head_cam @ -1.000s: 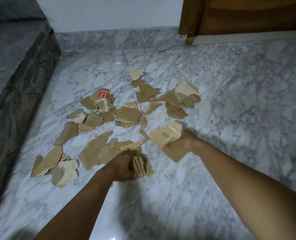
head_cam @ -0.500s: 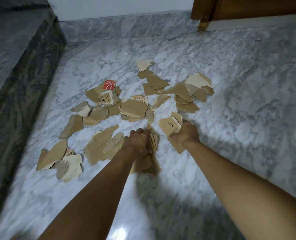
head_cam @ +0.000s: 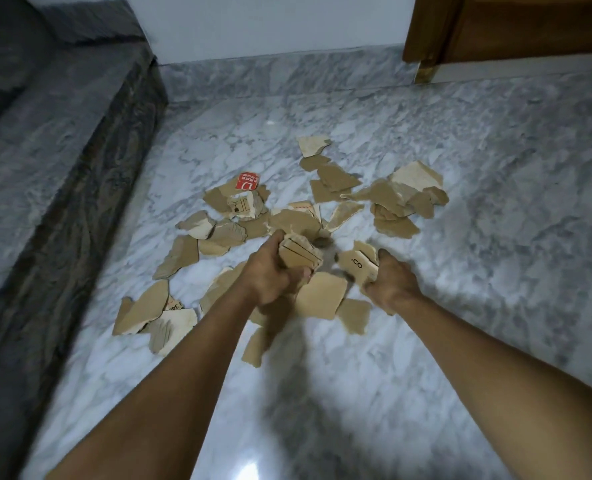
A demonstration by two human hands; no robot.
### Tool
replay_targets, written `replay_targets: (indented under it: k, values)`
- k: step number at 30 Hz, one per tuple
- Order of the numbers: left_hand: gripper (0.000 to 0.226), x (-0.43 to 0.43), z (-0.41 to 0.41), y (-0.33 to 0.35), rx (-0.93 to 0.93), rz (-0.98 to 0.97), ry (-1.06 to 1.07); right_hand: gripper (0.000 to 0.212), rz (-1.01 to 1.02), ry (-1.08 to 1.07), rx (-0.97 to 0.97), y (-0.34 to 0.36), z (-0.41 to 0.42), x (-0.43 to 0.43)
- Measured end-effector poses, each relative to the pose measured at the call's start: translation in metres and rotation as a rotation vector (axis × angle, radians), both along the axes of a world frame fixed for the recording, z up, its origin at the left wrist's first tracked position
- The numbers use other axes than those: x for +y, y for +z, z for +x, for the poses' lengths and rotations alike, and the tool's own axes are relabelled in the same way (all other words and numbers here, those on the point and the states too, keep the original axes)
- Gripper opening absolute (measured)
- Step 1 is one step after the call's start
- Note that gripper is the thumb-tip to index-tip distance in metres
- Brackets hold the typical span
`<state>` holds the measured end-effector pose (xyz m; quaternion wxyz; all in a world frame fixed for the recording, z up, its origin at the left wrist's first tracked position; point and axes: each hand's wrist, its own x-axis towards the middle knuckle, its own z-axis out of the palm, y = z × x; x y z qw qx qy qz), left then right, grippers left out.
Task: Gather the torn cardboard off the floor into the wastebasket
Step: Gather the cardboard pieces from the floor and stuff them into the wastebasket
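Note:
Several torn brown cardboard pieces (head_cam: 329, 181) lie scattered over the white marble floor (head_cam: 478, 237). One piece carries a red label (head_cam: 248, 181). My left hand (head_cam: 270, 275) is closed around a stack of cardboard scraps (head_cam: 299, 254) in the middle of the pile. My right hand (head_cam: 390, 284) grips a piece printed with "CO" (head_cam: 357, 266) just to the right of it. More pieces (head_cam: 319, 299) hang or lie beneath both hands. No wastebasket is in view.
A dark marble ledge (head_cam: 62, 174) runs along the left side. A wooden door frame (head_cam: 422, 36) stands at the back right, with a white wall (head_cam: 270, 22) and grey marble skirting behind the pile.
Both hands have moved forward into the pile's middle, closer together. The left hand has lifted its stack of scraps off the floor; the right still holds the printed piece.

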<state>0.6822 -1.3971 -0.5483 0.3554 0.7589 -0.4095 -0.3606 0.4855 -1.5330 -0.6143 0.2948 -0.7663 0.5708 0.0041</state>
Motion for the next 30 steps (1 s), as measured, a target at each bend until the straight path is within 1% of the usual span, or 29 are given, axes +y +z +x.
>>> replay_targets:
  k: [2,4,6,8,9,11,12,14,15,17,19,21,23,24,26,27,28,30]
  values:
    - [0.044,0.014,0.013,0.007,0.063,-0.008,0.042,0.038,0.013,0.016,-0.002,0.006,-0.003,0.002]
    - [0.043,0.03,0.024,0.01,0.188,-0.029,0.115,0.036,0.048,0.01,-0.041,0.014,-0.006,0.001]
    - [0.04,0.046,0.031,0.014,0.25,-0.049,0.184,0.035,0.182,-0.017,-0.144,0.024,-0.011,-0.002]
    - [0.042,0.061,0.037,0.014,0.228,-0.041,0.221,0.042,0.351,0.025,-0.177,0.034,-0.015,0.0]
    - [0.043,0.068,0.039,0.013,0.213,-0.027,0.214,0.049,0.384,0.084,-0.125,0.037,-0.014,0.0]
    - [0.045,0.082,0.044,0.008,0.139,0.035,0.156,0.065,0.423,0.23,0.045,0.039,-0.009,0.007]
    - [0.046,0.09,0.047,0.004,0.114,0.069,0.123,0.072,0.422,0.274,0.109,0.033,-0.005,0.012]
    - [0.046,0.105,0.05,-0.001,0.091,0.118,0.073,0.078,0.318,0.319,0.205,0.017,0.004,0.025]
    - [0.046,0.113,0.051,-0.004,0.079,0.134,0.057,0.079,0.236,0.316,0.237,0.011,0.008,0.033]
    - [0.049,0.124,0.051,-0.011,-0.037,0.217,0.016,0.08,0.114,0.288,0.238,0.011,0.012,0.046]
    - [0.059,0.132,0.05,-0.016,-0.139,0.314,-0.006,0.08,0.157,0.27,0.219,0.006,0.013,0.045]
    - [0.071,0.134,0.048,-0.02,-0.151,0.369,-0.014,0.082,0.225,0.271,0.206,0.003,0.009,0.04]
    - [0.079,0.135,0.048,-0.02,-0.163,0.401,-0.053,0.073,0.217,0.319,0.23,0.009,0.006,0.04]
    - [0.077,0.134,0.049,-0.019,-0.168,0.414,-0.079,0.066,0.223,0.365,0.261,0.014,0.007,0.04]
    - [0.056,0.133,0.053,-0.016,-0.138,0.403,-0.087,0.058,0.249,0.395,0.233,0.023,0.014,0.038]
    - [0.045,0.134,0.056,-0.015,-0.103,0.388,-0.084,0.06,0.235,0.395,0.2,0.026,0.021,0.034]
    - [0.04,0.134,0.059,-0.014,-0.07,0.379,-0.09,0.064,0.194,0.381,0.171,0.028,0.029,0.031]
    - [0.039,0.134,0.062,-0.012,-0.032,0.368,-0.127,0.068,0.091,0.433,0.145,0.032,0.043,0.031]
